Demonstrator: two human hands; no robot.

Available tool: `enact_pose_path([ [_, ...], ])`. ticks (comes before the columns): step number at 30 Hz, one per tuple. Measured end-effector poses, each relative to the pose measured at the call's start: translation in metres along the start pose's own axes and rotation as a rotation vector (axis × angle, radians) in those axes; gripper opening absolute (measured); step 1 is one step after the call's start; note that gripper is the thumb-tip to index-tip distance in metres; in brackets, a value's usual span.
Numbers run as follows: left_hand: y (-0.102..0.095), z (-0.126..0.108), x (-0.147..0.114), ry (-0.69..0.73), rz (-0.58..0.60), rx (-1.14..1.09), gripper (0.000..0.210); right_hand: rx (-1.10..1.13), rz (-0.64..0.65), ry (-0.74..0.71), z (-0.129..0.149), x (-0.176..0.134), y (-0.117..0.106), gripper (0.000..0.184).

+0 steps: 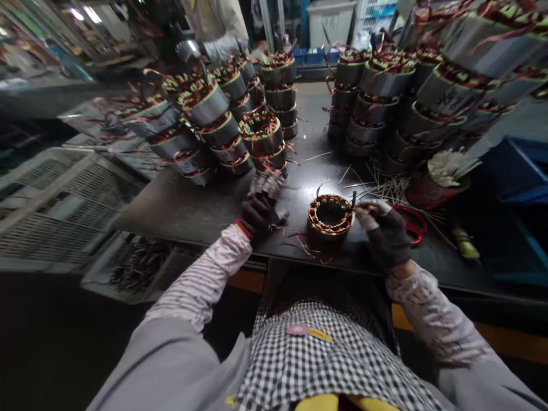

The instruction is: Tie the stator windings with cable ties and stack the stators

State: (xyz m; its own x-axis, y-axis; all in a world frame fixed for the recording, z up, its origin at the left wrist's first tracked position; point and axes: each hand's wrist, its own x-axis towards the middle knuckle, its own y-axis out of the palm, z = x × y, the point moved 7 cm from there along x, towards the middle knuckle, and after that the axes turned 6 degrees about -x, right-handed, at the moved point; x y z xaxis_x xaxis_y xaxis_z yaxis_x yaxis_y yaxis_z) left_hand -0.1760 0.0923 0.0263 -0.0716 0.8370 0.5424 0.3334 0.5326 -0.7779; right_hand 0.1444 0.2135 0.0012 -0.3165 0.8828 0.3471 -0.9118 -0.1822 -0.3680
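A wound motor stator [329,231] with copper coils and a steel outer ring lies flat on the dark table in front of me. At its right rim, the bent fingertips of my gloved right hand [385,231] are closed on what looks like a lead wire, beside a short black sleeve [354,198] that stands up. My left hand [261,208], also in a dark fingerless glove, is apart from this stator. Its fingers extend toward the front of a stator stack [261,137], thumb spread; motion blurs them, and I see nothing held.
Stacked stators [368,97] rise at the back right, more at the left. Thin white sticks [385,188] lie scattered near a red container [428,193] of them. Red-handled scissors [413,225] rest by my right hand. Blue bins [514,228] stand right, crates [47,200] left. Another person [218,23] is behind.
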Motion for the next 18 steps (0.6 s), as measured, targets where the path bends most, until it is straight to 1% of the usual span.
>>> enact_pose_path([
  [1,0.016,-0.010,-0.002,0.063,0.108,-0.002,0.074,0.036,-0.030,0.088,-0.006,0.006,-0.001,0.039],
  [3,0.046,-0.040,-0.005,0.211,0.279,-0.024,0.071,0.095,-0.065,0.239,-0.018,0.009,-0.002,0.047],
  [4,0.058,-0.057,-0.007,0.285,0.348,-0.041,0.071,0.110,-0.072,0.284,-0.022,0.007,-0.002,0.049],
  [5,0.068,-0.074,-0.008,0.350,0.387,-0.067,0.071,0.113,-0.080,0.306,-0.025,0.002,-0.002,0.052],
  [7,0.078,-0.104,-0.007,0.421,0.383,-0.145,0.069,0.076,-0.096,0.269,-0.025,-0.012,-0.005,0.054],
  [9,0.084,-0.125,-0.003,0.401,0.311,-0.239,0.062,-0.032,-0.072,0.160,-0.020,-0.024,-0.009,0.051],
  [11,0.092,-0.140,0.003,0.305,0.245,-0.362,0.055,-0.182,-0.003,0.035,-0.013,-0.031,-0.011,0.041],
  [13,0.100,-0.141,0.011,0.082,0.166,-0.564,0.050,-0.289,0.056,-0.055,-0.009,-0.034,-0.013,0.034],
  [15,0.107,-0.133,0.016,-0.170,0.075,-0.770,0.039,-0.337,0.092,-0.132,-0.005,-0.037,-0.012,0.032],
  [16,0.107,-0.127,0.018,-0.274,0.023,-0.839,0.038,-0.365,0.090,-0.188,-0.002,-0.039,-0.010,0.032],
  [18,0.103,-0.116,0.022,-0.408,-0.065,-0.893,0.051,-0.447,0.036,-0.315,0.006,-0.048,-0.004,0.028],
])
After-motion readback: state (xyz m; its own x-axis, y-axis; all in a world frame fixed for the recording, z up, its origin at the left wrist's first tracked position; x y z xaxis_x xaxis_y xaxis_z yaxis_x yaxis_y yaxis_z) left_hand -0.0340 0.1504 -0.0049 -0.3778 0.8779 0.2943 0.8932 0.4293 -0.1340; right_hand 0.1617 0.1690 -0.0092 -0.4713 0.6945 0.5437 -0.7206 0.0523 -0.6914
